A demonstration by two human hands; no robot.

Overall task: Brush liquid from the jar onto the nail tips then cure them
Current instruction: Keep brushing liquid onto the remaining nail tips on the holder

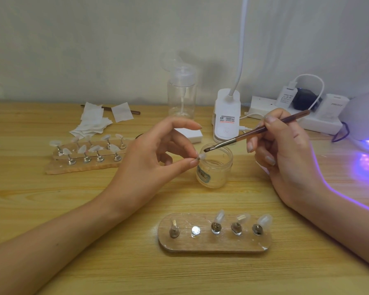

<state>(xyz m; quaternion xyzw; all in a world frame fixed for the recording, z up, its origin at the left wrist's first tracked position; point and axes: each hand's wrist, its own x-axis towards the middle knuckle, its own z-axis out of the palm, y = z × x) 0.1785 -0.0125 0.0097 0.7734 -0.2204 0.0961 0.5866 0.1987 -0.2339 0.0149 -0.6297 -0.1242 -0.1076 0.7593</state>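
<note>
While raised over the pale wooden table (pixel 51 199), pinches with the left hand (pixel 158 154) a small clear nail tip on a metal peg (pixel 201 156): thumb and forefinger closed on the peg, middle finger arched high, the other fingers loosely curled, forearm reaching in from the lower left. Grips with the right hand (pixel 285 154) a slim brown-handled brush (pixel 256 132) pen-fashion, wrist lifted, handle slanting up to the right, dark bristles pointing down-left.

Carries a blurred, teal-edged label on the short clear plastic jar (pixel 214 169), unreadable. Bears a red-and-white sticker on the white clip-lamp base (pixel 227 116), its characters too small to read. Shows faint grey lettering on the white chargers in the white power strip (pixel 296 116), also illegible.

Keeps the pinched tip at the very end of the left fingertips, just over the jar's open near-left rim, with the bristles touching or just above it; cannot tell which. Farther left, a rough wooden holder (pixel 85 160) crowded with clear tips on pegs. Nearest the body, between both forearms, a rounded wooden holder (pixel 213 243) with three tipped pegs, one bare peg and one vacant silver spot. At far right, a white curing lamp (pixel 364 118) glowing violet.
</note>
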